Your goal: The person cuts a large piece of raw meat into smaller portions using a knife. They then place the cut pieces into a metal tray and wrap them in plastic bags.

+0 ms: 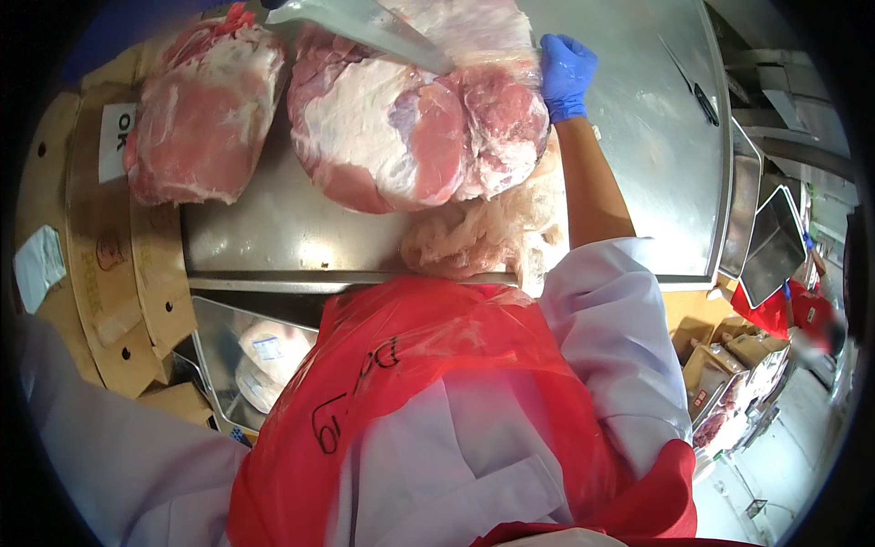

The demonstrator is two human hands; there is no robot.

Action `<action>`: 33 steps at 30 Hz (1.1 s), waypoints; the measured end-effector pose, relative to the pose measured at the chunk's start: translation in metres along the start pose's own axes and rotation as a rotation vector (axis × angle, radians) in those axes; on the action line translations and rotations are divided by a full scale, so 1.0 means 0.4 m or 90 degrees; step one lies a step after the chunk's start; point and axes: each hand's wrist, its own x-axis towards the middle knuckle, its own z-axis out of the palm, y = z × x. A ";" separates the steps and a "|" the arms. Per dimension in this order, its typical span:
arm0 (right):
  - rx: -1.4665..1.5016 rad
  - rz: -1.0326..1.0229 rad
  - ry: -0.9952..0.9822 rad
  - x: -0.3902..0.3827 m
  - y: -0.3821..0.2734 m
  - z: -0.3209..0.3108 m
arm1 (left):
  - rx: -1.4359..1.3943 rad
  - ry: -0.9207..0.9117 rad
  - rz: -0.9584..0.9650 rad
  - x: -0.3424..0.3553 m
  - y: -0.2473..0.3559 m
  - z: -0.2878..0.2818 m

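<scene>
A large cut of raw meat [383, 137] with white fat lies on the steel table. My right hand [567, 77], in a blue glove, is closed in a fist at its right edge, gripping clear plastic film [499, 62] that stretches over the meat. From the top edge a knife [369, 27] slants down, its broad blade tip touching the upper part of the meat; whatever holds its handle is cut off. Of my left arm only the white sleeve [118, 447] shows, the hand outside the picture. A crumpled clear plastic bag [483, 239] sits below the meat.
Another raw meat piece [205, 118] rests at the left, beside cardboard boxes [109, 264]. A thin dark-handled knife [704, 102] lies on the steel table [638, 118] at right. Below the table's front edge stands a metal bin [219, 365] with wrapped packs. Steel trays [775, 246] stand farther right.
</scene>
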 end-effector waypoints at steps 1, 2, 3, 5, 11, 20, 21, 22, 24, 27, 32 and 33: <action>0.001 0.006 0.000 0.001 -0.002 0.013 | 0.034 -0.008 0.020 0.010 0.001 -0.002; 0.004 0.011 -0.001 0.002 -0.002 0.028 | 0.068 -0.011 0.039 0.014 0.000 -0.005; 0.038 0.056 -0.026 0.005 0.003 0.043 | 0.106 -0.008 0.048 0.007 0.001 0.001; -0.094 -0.132 -0.064 0.014 0.042 0.016 | 0.149 0.014 0.099 0.017 -0.048 0.028; -0.123 -0.058 -0.081 0.014 0.090 -0.005 | -0.151 0.015 -0.166 -0.063 -0.116 0.183; -0.706 -0.570 0.022 0.041 0.138 -0.048 | -0.222 0.109 -0.239 -0.200 -0.159 0.394; -0.717 -0.577 0.027 0.045 0.132 -0.049 | -0.245 0.122 -0.244 -0.215 -0.156 0.422; -0.728 -0.579 0.038 0.046 0.129 -0.057 | -0.265 0.131 -0.243 -0.225 -0.155 0.448; -0.774 -0.569 0.059 0.052 0.118 -0.073 | -0.270 0.153 -0.238 -0.239 -0.146 0.500; -0.652 -0.373 0.138 0.052 0.080 -0.060 | -0.277 0.207 -0.234 -0.252 -0.128 0.559; -0.432 -0.169 0.240 0.030 0.028 -0.057 | -0.320 0.219 -0.277 -0.266 -0.157 0.646; -0.604 -0.245 0.173 0.036 0.047 -0.080 | -0.327 0.225 -0.290 -0.277 -0.163 0.675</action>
